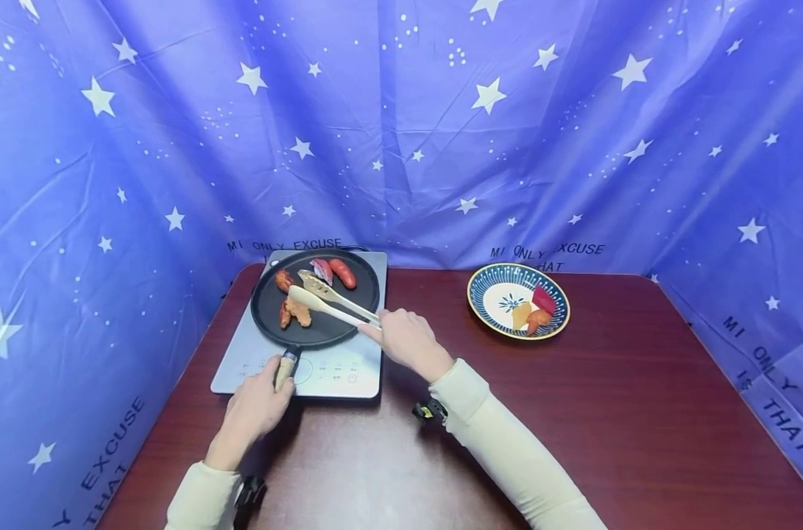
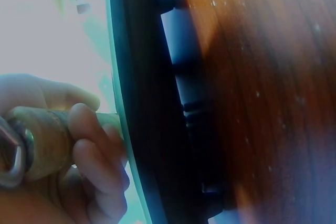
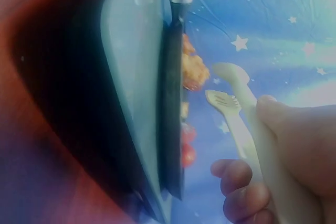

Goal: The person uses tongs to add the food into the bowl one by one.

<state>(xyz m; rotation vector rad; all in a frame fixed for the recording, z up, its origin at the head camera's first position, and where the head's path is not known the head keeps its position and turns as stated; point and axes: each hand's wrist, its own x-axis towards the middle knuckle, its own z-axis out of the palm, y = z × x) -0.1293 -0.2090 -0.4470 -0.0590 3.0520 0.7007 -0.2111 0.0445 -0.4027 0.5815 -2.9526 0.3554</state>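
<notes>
My left hand (image 1: 255, 403) grips the wood-toned handle (image 1: 285, 370) of a round black frying pan (image 1: 331, 333), fingers curled round it in the left wrist view. With my right hand (image 1: 411, 338) I hold pale tongs (image 1: 335, 312) over the pan. Their two tips, one slotted, stand apart above the pan with nothing between them in the right wrist view. At the pan's far side lie a red sausage (image 1: 343, 273) and a pink-and-white meat slice (image 1: 322, 270). A browned piece (image 1: 284, 280) and a crumbed fried piece (image 1: 299, 312) are on its left.
Under the pan is a flat silver induction cooker (image 1: 368, 368) on the dark red table (image 1: 613, 412). To the right stands a blue-patterned plate (image 1: 487, 291) with several food pieces (image 1: 539, 318) on it. A star-print curtain (image 1: 427, 88) encloses the back and sides.
</notes>
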